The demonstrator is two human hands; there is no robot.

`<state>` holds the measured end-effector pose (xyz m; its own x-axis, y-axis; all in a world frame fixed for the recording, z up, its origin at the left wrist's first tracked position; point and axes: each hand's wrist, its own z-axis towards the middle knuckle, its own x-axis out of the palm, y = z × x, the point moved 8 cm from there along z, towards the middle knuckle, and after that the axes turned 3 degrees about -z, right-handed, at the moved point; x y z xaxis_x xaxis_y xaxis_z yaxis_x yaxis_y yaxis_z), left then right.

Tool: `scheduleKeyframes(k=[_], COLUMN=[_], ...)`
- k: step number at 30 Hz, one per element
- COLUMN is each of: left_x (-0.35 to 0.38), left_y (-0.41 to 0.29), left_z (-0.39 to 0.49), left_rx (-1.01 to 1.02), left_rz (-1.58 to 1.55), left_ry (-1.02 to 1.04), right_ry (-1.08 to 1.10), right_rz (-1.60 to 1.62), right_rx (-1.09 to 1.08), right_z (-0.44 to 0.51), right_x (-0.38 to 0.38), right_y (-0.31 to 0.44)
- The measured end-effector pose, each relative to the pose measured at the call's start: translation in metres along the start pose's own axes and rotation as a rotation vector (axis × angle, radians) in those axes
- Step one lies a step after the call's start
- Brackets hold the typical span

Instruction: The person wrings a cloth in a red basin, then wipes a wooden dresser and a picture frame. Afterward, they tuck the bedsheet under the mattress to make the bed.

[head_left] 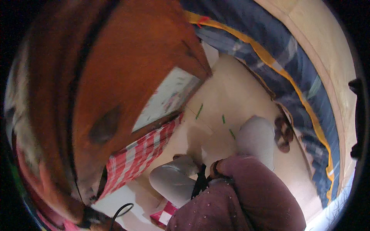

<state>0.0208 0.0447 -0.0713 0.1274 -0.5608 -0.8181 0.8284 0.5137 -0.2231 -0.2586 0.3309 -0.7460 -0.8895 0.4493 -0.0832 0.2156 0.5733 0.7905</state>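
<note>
My right hand (215, 170), below a maroon sleeve, rests at my lap beside a black strap (201, 182); its fingers are mostly hidden. At the lower left edge a dark, blurred shape that may be my left hand (99, 223) is cut off, with a thin black looped cord (124, 209) beside it. My knees in grey trousers (255, 135) are bent over a beige floor (231, 83). Short green strips (199, 111) lie in front of them.
A large brown wooden piece of furniture (130, 57) fills the left, with a pale printed sheet (167, 96) at its edge. Below it is red-and-white checked cloth (141, 153). Blue fabric with yellow trim (306, 101) curves along the right. A pink-and-white packet (164, 215) lies near my leg.
</note>
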Motion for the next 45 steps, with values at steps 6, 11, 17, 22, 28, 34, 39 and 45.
scheduleKeyframes(k=[6,11,17,22,28,34,39,45], left_x=[0.005,0.003,0.003,-0.008,-0.026,0.034,0.039,0.039], left_y=[0.011,0.009,0.006,-0.002,-0.022,-0.019,0.001,0.039], left_z=[0.015,0.023,0.024,-0.006,-0.127,-0.239,-0.272,-0.293], left_rx=[0.230,0.372,0.386,0.288,0.131,-0.510,-0.580,-0.716], left_rz=[-0.212,-0.230,-0.166,-0.120,-0.860,-1.874,-2.033,-1.970], left_ry=[0.111,0.091,-0.013,-0.085,-0.094,0.134,0.060,-0.203], right_ry=[-0.119,-0.781,-1.318,-1.672,-1.821,-1.861,-1.859,-1.895], right_rz=[-0.208,0.032,0.307,0.436,0.464,0.282,0.436,0.469], right_rx=[0.053,-0.111,-0.260,-0.627,-1.006,-0.889,-0.862,-0.873], right_z=[-0.065,-0.193,-0.314,-0.414,-0.492,-0.455,-0.425,-0.423], right_x=[-0.141,-0.227,-0.239,-0.246,-0.240,-0.231,-0.233,-0.215], right_y=[0.006,0.031,0.084,0.154,0.242,0.279,0.269,0.273])
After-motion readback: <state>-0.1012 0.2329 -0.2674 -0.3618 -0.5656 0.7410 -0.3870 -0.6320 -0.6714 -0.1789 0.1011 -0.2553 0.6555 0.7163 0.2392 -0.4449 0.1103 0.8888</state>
